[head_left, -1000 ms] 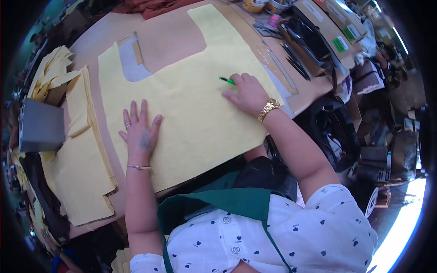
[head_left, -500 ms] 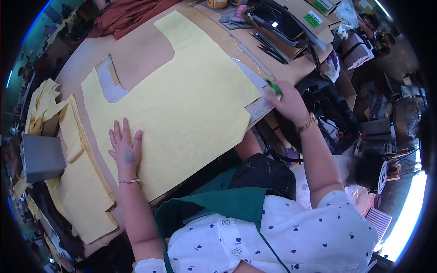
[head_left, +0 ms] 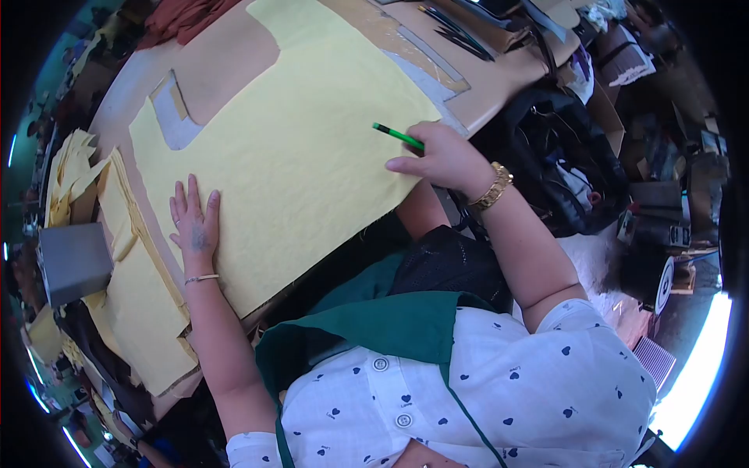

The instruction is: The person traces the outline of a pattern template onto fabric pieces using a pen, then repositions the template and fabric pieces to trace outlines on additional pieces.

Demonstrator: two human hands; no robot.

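A large pale yellow cloth panel (head_left: 289, 171) lies flat on the table, with a curved notch at its left and a cut-away upper left side. My left hand (head_left: 195, 224) rests flat on its left part, fingers stretched out. Over the panel's right edge, my right hand (head_left: 446, 158) holds a green pencil (head_left: 390, 132), whose black end points up and left. The pencil's other end is hidden by the hand. Parts of a grey board (head_left: 172, 113) show in the notch and past the upper right edge.
Stacked yellow cloth pieces (head_left: 144, 312) lie at the left beside a grey box-shaped block (head_left: 76, 264). Rust-red cloth (head_left: 183, 22) is bunched at the far side. Several dark pencils or pens (head_left: 460, 37) lie at the upper right. A black bag (head_left: 558, 164) sits off the table's right edge.
My right hand, with the green pencil, has moved left and inward over the cloth's right edge. My left hand stays flat on the cloth. The whole view has shifted slightly.
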